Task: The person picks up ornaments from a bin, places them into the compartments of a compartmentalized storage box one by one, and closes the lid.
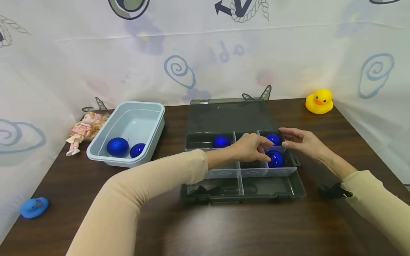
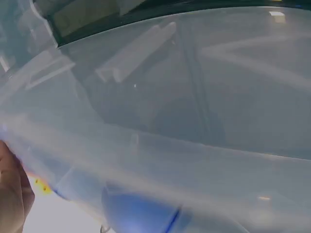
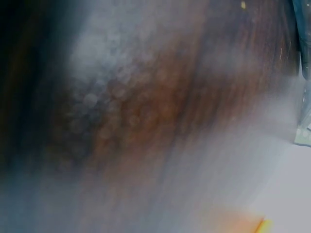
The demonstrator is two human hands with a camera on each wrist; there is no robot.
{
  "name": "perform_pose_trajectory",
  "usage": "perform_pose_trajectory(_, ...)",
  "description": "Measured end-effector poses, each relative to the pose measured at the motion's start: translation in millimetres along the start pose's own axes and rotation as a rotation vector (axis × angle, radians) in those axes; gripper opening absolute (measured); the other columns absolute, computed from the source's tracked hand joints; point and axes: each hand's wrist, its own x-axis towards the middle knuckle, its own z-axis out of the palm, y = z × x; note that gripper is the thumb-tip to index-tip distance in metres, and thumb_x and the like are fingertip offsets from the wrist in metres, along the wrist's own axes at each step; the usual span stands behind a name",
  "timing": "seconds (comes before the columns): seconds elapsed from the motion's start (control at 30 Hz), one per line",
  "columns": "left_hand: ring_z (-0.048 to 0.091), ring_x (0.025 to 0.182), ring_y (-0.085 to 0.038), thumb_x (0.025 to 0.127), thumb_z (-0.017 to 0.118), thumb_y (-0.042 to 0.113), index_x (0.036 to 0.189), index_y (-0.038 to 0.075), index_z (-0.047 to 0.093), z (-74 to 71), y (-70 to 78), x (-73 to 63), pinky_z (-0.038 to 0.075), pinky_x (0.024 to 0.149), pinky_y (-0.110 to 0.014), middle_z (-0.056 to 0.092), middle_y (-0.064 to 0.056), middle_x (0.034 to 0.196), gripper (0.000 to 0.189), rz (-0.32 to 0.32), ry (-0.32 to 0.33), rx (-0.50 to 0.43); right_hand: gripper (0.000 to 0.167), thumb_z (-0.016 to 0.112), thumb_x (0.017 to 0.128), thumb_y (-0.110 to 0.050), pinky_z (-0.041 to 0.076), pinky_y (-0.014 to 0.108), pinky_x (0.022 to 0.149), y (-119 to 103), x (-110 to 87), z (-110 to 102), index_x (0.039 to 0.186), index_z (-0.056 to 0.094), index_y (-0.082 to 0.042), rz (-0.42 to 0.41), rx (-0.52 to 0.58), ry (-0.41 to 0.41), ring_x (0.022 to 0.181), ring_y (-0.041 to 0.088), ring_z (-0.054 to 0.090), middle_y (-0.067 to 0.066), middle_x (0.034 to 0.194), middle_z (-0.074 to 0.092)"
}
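A dark translucent organizer box (image 1: 211, 192) lies with its lid (image 1: 230, 119) back, and pale dividers split it into compartments. My left hand (image 1: 251, 145) reaches across it, fingertips beside a shiny blue ball (image 1: 276, 159) in a right-hand compartment. Whether they touch the ball is hard to tell. Behind it sits another blue ball (image 1: 273, 139), and one more blue ball (image 1: 221, 141) lies farther left. At the box's right edge, my right hand (image 1: 305, 144) has thumb and fingers extended and apart. The left wrist view catches part of a hand (image 2: 12, 191) and a blurred blue ball (image 2: 141, 211).
A light blue basin (image 1: 137, 121) at the left holds a glittery blue ball (image 1: 117, 147) and a smaller blue ball (image 1: 137, 150). Around it are a doll (image 1: 83, 129) and a blue duck (image 1: 34, 207). A yellow duck (image 1: 319, 101) stands back right on the brown table (image 1: 256, 227).
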Motion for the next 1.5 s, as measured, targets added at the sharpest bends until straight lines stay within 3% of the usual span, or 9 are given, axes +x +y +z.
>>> perform_pose_trajectory(0.1, 0.064, 0.097, -0.007, 0.085, 0.071, 0.023, 0.129, 0.009, 0.058, -7.6, -1.5, -12.9, 0.049, 0.076, -0.011, 0.063, -0.004, 0.123, 0.048, -0.004, -0.003, -0.054, 0.056, 0.057, 0.095, -0.022, 0.043, 0.007, 0.086, 1.2, -4.3, 0.0, 0.142, 0.036, 0.000, -0.005, -0.004, 0.007, 0.121, 0.013, 0.052, 0.026, 0.144, 0.037)
perform_pose_trajectory(0.23, 0.062, 0.100, -0.008, 0.087, 0.069, 0.022, 0.129, 0.009, 0.057, -26.9, -5.8, -41.1, 0.050, 0.081, -0.015, 0.062, -0.005, 0.124, 0.046, 0.024, 0.007, -0.200, 0.054, 0.057, 0.095, -0.018, 0.044, 0.005, 0.082, 2.6, -10.4, -2.8, 0.141, 0.037, 0.001, -0.021, 0.015, 0.026, 0.104, -0.016, 0.047, 0.024, 0.141, 0.041)
perform_pose_trajectory(0.4, 0.061, 0.104, -0.012, 0.089, 0.066, 0.018, 0.130, 0.010, 0.056, -60.7, -27.0, -88.9, 0.051, 0.086, -0.024, 0.062, -0.004, 0.123, 0.043, 0.024, 0.144, -0.324, 0.052, 0.057, 0.095, -0.014, 0.044, 0.005, 0.081, 4.6, -8.0, -3.5, 0.141, 0.038, 0.000, -0.041, 0.029, 0.030, 0.103, -0.018, 0.047, 0.000, 0.134, 0.048)
perform_pose_trajectory(0.63, 0.057, 0.115, -0.026, 0.091, 0.062, 0.011, 0.132, 0.002, 0.052, -105.9, -80.5, -161.3, 0.050, 0.091, -0.034, 0.056, -0.014, 0.131, 0.043, -0.119, 0.432, -0.472, 0.052, 0.057, 0.094, -0.012, 0.044, 0.005, 0.081, 4.5, -0.2, 1.2, 0.140, 0.038, 0.001, -0.064, 0.042, 0.013, 0.103, -0.017, 0.048, -0.006, 0.132, 0.047)
perform_pose_trajectory(0.83, 0.056, 0.112, -0.009, 0.094, 0.058, 0.020, 0.136, -0.004, 0.043, -129.8, -130.3, -212.5, 0.049, 0.090, -0.023, 0.051, -0.013, 0.134, 0.050, -0.271, 0.526, -0.499, 0.052, 0.058, 0.094, -0.014, 0.044, 0.005, 0.081, 4.4, -0.3, 2.1, 0.140, 0.039, 0.000, -0.047, 0.051, 0.016, 0.103, -0.016, 0.048, -0.011, 0.130, 0.047)
perform_pose_trajectory(1.03, 0.057, 0.100, 0.006, 0.093, 0.061, 0.021, 0.136, -0.006, 0.040, -140.8, -163.3, -242.6, 0.049, 0.087, -0.018, 0.061, 0.015, 0.111, 0.056, -0.377, 0.489, -0.507, 0.052, 0.059, 0.094, -0.015, 0.045, 0.006, 0.081, 3.8, -1.0, 1.6, 0.140, 0.039, -0.001, -0.025, 0.061, 0.028, 0.103, -0.016, 0.048, -0.014, 0.129, 0.048)
perform_pose_trajectory(1.27, 0.054, 0.102, 0.007, 0.092, 0.061, 0.025, 0.138, -0.001, 0.041, -151.3, -172.4, -250.1, 0.047, 0.087, -0.016, 0.046, -0.018, 0.140, 0.056, -0.410, 0.332, -0.377, 0.053, 0.058, 0.094, -0.017, 0.045, 0.006, 0.081, 2.7, -3.4, -0.3, 0.141, 0.039, -0.003, -0.036, 0.059, 0.011, 0.103, -0.017, 0.048, -0.010, 0.132, 0.048)
perform_pose_trajectory(1.4, 0.054, 0.108, -0.004, 0.091, 0.063, 0.028, 0.137, 0.002, 0.044, -155.6, -173.6, -249.6, 0.045, 0.091, -0.021, 0.047, -0.020, 0.138, 0.056, -0.453, 0.280, -0.337, 0.053, 0.057, 0.095, -0.018, 0.045, 0.006, 0.082, 1.9, -4.2, 0.8, 0.142, 0.038, -0.004, -0.033, 0.054, -0.001, 0.104, -0.017, 0.048, 0.000, 0.137, 0.047)
perform_pose_trajectory(1.5, 0.053, 0.109, -0.013, 0.089, 0.065, 0.029, 0.136, 0.003, 0.045, -156.6, -175.7, -248.6, 0.046, 0.093, -0.029, 0.050, -0.018, 0.135, 0.058, -0.484, 0.251, -0.326, 0.053, 0.057, 0.095, -0.018, 0.044, 0.006, 0.082, 0.8, -4.1, 1.7, 0.142, 0.038, -0.003, -0.043, 0.057, -0.002, 0.104, -0.017, 0.048, -0.003, 0.136, 0.048)
